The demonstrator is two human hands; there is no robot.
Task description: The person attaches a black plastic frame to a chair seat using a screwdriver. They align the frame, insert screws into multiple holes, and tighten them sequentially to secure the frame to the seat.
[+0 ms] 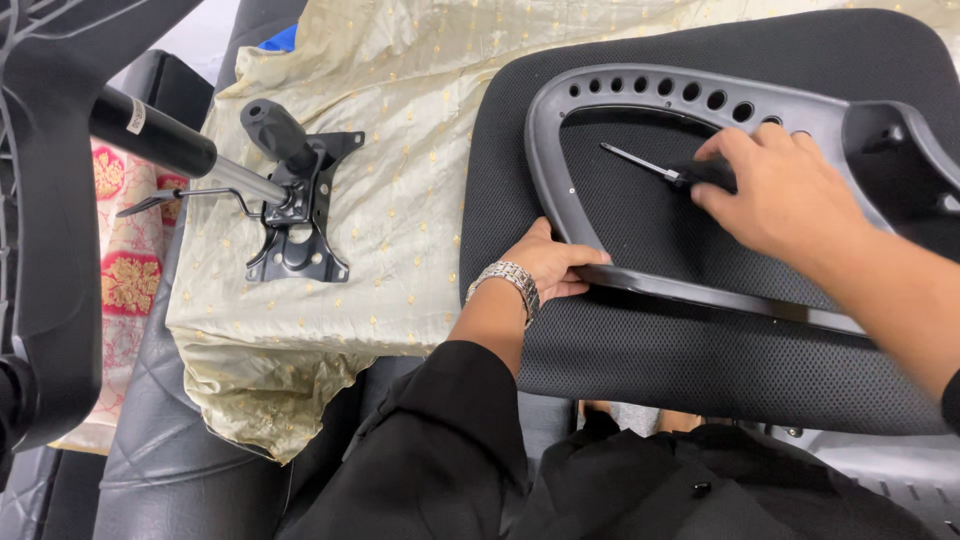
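The black mesh chair seat (650, 370) lies flat and serves as the landmark; on top of it rests a dark plastic armrest frame (560, 150) with a row of round holes along its far edge. The left hand (548, 265), a metal watch (508, 282) on its wrist, presses on the near rail of the frame at the seat's left edge, thumb on top and fingers curled under; its grip is clenched on that rail. The right hand (780, 190) reaches over the middle of the seat, inside the frame's opening; its grip is closed around the dark handle of a screwdriver (650, 167), whose thin shaft points left and away, lying low over the mesh. Left of the seat a pale gold-dotted cloth (400, 200) covers the surface; on the cloth, well apart from the seat, lies a black metal tilt plate (300, 235) with a knob handle and a thin lever; a black gas cylinder (150, 135) runs into it from further left. At the far left rises a dark plastic chair back (45, 250).
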